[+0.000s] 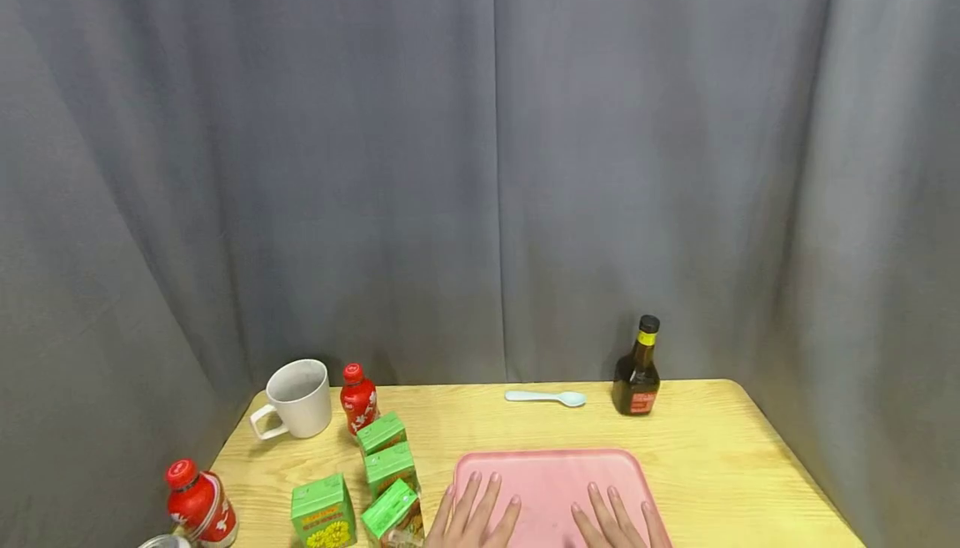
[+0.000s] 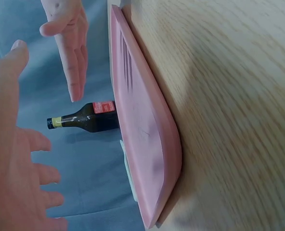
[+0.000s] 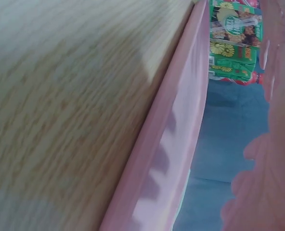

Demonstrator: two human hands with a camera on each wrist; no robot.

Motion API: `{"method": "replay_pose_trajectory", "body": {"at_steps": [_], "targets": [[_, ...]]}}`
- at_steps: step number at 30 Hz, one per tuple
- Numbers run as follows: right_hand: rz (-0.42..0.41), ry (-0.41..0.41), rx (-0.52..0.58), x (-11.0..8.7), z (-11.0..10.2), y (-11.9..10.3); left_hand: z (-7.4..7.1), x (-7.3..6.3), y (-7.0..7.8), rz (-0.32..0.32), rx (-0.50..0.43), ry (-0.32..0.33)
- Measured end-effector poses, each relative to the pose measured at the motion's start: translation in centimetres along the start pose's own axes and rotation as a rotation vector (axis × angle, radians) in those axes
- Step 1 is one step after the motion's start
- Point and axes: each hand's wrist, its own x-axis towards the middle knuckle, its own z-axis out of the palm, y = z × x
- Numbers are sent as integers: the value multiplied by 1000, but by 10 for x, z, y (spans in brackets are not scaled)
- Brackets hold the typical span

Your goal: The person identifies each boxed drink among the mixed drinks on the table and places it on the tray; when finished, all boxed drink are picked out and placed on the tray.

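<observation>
- Head view: here's the pink tray (image 1: 551,490) flat on the wooden table (image 1: 712,448), and two hands at its near part! The left hand (image 1: 467,535) has its fingers fanned out over the tray's left side; the right hand (image 1: 621,531) spreads its own over the right, bare pink between them.
- Beyond the fingertips, a pale spoon (image 1: 551,397) lies behind the tray, a dark bottle (image 1: 636,385) upright to its right. Out left, four green boxes (image 1: 324,502), two red bottles (image 1: 359,402) and a white mug (image 1: 303,406); grey curtain (image 1: 375,156) all round.
- Left wrist view, turned on its side: the tray sits below the left hand, a clear gap between it and the fingers. Those fingers stand separated, thumb well away from them. Across from it, the right hand hangs above the tray too, fingers extended, dark finger-shaped streaks on the pink beneath.
- Right wrist view, also sideways: the long tray edge runs below the right hand, fingers apart from it and shadows falling inside the rim. Left-hand fingers show up top, with green boxes past the tray's far end; how widely those fingers spread, I can't tell from here.
</observation>
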Motion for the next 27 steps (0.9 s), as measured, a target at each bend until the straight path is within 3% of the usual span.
{"method": "replay_pose_trajectory", "body": {"at_steps": [6, 14, 21, 27], "targets": [[47, -45, 23, 10, -16, -1, -6, 4, -5, 40, 17, -11], [11, -60, 17, 15, -22, 8, -3, 7, -7, 57, 83, 65], [7, -85, 11, 12, -24, 3, -9, 3, -1, 38, 44, 14], [37, -160, 6, 10, -27, -1, -8, 1, 0, 42, 47, 19]]}}
